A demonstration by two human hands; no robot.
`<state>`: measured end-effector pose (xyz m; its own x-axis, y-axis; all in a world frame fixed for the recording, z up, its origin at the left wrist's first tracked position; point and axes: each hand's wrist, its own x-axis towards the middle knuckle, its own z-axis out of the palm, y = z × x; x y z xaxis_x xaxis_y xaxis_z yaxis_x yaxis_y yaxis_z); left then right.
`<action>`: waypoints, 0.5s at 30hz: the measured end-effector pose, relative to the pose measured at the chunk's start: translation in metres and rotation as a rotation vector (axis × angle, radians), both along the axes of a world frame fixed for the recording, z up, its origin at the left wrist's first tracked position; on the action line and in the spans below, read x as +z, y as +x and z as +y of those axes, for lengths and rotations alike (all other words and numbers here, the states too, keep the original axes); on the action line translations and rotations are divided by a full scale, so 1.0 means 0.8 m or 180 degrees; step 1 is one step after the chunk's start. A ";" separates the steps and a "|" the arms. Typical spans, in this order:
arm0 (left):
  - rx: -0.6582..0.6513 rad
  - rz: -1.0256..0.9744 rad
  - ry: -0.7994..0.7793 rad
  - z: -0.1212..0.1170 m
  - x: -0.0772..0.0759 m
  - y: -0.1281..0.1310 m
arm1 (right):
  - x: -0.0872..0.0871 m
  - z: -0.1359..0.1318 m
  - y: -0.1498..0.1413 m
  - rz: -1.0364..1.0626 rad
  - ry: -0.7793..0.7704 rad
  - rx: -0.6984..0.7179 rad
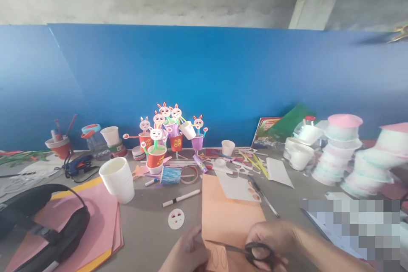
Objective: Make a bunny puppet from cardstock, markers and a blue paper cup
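My right hand (270,240) is closed round the black handles of a pair of scissors (225,246), whose blades point left. Between the fingers of my left hand (189,250) is the edge of a small piece of orange paper (219,259) with two long ovals drawn on it. The blades lie across the top of that piece. Beneath and beyond it is a larger orange sheet (219,212), partly covered by a white sheet (237,187). Left of the sheet lies a white paper disc with a drawn face (176,219), near a white marker (181,198).
Rabbit-faced paper cup figures (157,157) stand along the back. A white cup (118,178), pink paper (102,225) and a black headband-like device (47,229) are at left. A pen (266,199), scraps and stacked cups (338,153) lie to the right. A blue wall (223,72) closes the back.
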<state>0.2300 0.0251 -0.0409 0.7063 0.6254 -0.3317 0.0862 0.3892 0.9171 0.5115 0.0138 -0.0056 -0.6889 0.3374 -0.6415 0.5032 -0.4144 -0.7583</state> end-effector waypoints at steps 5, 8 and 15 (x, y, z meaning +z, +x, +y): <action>0.0109 -0.0158 -0.0194 -0.002 -0.001 -0.003 | 0.001 -0.002 -0.001 -0.0048 0.0062 -0.0073; 0.0112 -0.0209 -0.0204 -0.003 0.000 -0.002 | -0.003 -0.001 -0.002 -0.0095 0.0074 -0.0113; 0.0023 -0.0098 0.0012 0.001 0.008 -0.003 | -0.009 -0.001 -0.004 -0.0127 0.0079 -0.0196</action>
